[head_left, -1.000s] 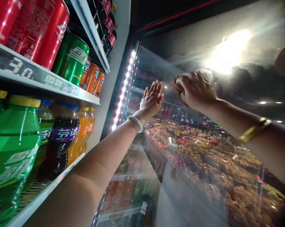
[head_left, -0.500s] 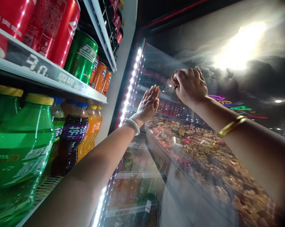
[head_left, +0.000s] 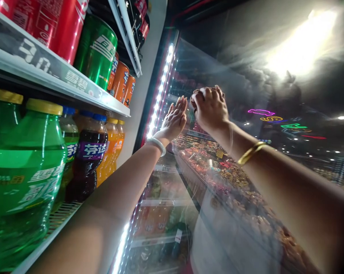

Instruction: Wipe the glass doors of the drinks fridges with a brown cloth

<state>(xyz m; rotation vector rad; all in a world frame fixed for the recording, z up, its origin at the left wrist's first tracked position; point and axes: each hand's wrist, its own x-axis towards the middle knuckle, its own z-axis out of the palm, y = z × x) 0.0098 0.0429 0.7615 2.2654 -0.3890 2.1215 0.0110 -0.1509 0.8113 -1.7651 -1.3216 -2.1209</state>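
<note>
The glass door of a drinks fridge stands swung out in front of me, and reflections lie across it. My left hand, with a pale bangle at its wrist, is stretched flat against the glass, fingers straight. Just right of it, at about the same height, my right hand is curled closed at the glass. What lies under its fingers, if anything, is hidden. A gold bangle circles the right forearm.
At the left, a fridge shelf holds red cans, a green can and orange cans. Below stand green bottles, dark purple bottles and orange bottles. A light strip edges the door. Food heaps show through the glass.
My right hand has moved left along the glass, closer to my left hand. The left hand stays flat in about the same place. The view has shifted slightly.
</note>
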